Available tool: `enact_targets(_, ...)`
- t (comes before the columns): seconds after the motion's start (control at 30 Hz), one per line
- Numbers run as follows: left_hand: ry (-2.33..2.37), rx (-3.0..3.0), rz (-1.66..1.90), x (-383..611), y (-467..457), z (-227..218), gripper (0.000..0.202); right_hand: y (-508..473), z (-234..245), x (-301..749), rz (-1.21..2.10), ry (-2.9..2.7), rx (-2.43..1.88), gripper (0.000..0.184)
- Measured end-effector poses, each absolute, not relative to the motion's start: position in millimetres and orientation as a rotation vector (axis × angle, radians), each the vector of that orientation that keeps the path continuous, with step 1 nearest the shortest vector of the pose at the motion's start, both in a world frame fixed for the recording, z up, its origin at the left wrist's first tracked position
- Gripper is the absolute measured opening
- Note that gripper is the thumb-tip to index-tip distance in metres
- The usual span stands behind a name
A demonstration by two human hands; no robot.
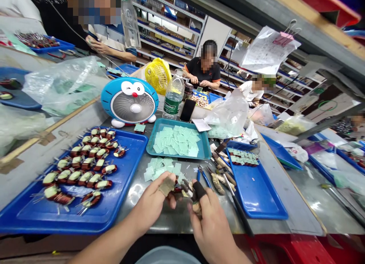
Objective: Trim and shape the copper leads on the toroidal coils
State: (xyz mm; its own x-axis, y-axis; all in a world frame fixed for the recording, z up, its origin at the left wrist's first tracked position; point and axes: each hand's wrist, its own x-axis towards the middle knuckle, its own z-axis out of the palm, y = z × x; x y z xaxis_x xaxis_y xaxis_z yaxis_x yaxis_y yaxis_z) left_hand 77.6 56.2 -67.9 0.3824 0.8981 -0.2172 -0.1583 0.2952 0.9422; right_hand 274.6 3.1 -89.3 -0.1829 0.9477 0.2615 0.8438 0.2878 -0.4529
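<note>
My left hand (156, 197), with tape round its thumb, is closed on a small copper-wound coil (178, 189), mostly hidden by the fingers. My right hand (210, 214), a black band on one finger, grips pliers (186, 187) whose metal jaws meet the coil. Just beyond my hands lie loose pale green cards (155, 168), and more fill a teal tray (150, 146). To the left, a blue tray (85, 220) bears rows of copper-wound coils (76, 176) with wire ends sticking out. On the right, another blue tray (264, 197) holds coils topped with green boards (243, 157).
Blue-handled pliers (203, 176) and a black-handled rod (238, 207) lie right of my hands. Behind the trays stand a blue cartoon fan (134, 100), a water bottle (173, 98) and a phone (187, 111). Co-workers (203, 68) sit beyond; wooden-edged partitions flank the bench.
</note>
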Motion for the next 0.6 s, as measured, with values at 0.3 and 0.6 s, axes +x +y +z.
enact_targets(0.3, 0.650, 0.618, 0.906, 79.8, 46.1, -72.7, 0.065, -25.1, -114.0, 300.8, 0.604, -2.053, -1.513, 0.055)
enact_targets(0.6, 0.570, 0.654, 0.848, 86.5, 36.3, -83.7, 0.057, -16.4, -103.6, 306.3, 0.408, -2.172, -1.353, 0.064)
